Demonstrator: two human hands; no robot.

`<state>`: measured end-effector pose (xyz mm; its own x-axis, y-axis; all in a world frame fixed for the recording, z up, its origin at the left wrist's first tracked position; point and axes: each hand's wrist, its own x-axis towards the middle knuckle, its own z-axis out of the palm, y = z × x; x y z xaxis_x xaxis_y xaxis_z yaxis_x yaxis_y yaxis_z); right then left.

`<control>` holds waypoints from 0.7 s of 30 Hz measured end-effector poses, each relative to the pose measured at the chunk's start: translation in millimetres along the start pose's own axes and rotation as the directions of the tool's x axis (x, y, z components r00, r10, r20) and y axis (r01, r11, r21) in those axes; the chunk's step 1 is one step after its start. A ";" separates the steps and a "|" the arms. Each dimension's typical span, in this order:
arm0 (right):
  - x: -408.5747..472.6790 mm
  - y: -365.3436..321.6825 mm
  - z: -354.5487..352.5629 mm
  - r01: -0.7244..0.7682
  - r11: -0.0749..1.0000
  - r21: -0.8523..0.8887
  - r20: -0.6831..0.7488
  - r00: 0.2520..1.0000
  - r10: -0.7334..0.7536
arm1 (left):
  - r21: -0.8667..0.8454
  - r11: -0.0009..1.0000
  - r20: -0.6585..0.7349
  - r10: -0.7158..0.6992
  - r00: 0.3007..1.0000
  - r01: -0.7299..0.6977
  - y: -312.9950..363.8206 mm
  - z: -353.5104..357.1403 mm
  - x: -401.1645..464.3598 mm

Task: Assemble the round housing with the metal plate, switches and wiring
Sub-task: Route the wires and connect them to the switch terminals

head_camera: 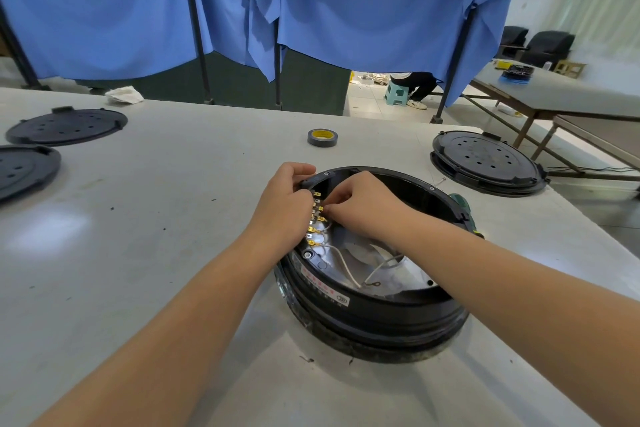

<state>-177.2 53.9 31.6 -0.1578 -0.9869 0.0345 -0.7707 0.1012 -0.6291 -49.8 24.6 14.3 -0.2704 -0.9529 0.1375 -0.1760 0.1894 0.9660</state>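
Note:
A round black housing [374, 315] stands on the white table in front of me. A shiny metal plate [401, 274] lies inside it, with white wires [346, 265] across it. Brass switch terminals [317, 218] line the housing's inner left wall. My left hand [285, 208] grips the housing's left rim beside the terminals. My right hand [360, 204] reaches inside, its fingertips pinching at a brass terminal. What lies between those fingertips is too small to make out.
A roll of grey tape [322, 137] lies beyond the housing. Black round covers lie at the far left [65, 125], the left edge [24, 170] and the right [486, 161]. A green tool [465, 215] peeks out behind the housing. Blue curtains hang at the back.

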 end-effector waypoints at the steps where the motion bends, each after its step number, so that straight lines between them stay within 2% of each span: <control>1: -0.1 0.1 0.0 0.005 1.000 0.003 -0.001 1.000 -0.005 | 0.001 1.000 -0.003 0.001 1.000 -0.001 0.3 0.3 -0.4; 21: 1.5 -2.3 0.4 0.086 0.996 -0.008 0.027 0.996 -0.085 | -0.027 1.000 -0.021 0.004 1.000 -0.005 -3.5 0.5 1.2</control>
<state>-175.3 52.1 32.8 -0.0746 -0.9950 0.0669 -0.7862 0.0175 -0.6178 -50.0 22.9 11.0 -0.2516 -0.9568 0.1460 -0.1493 0.1874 0.9709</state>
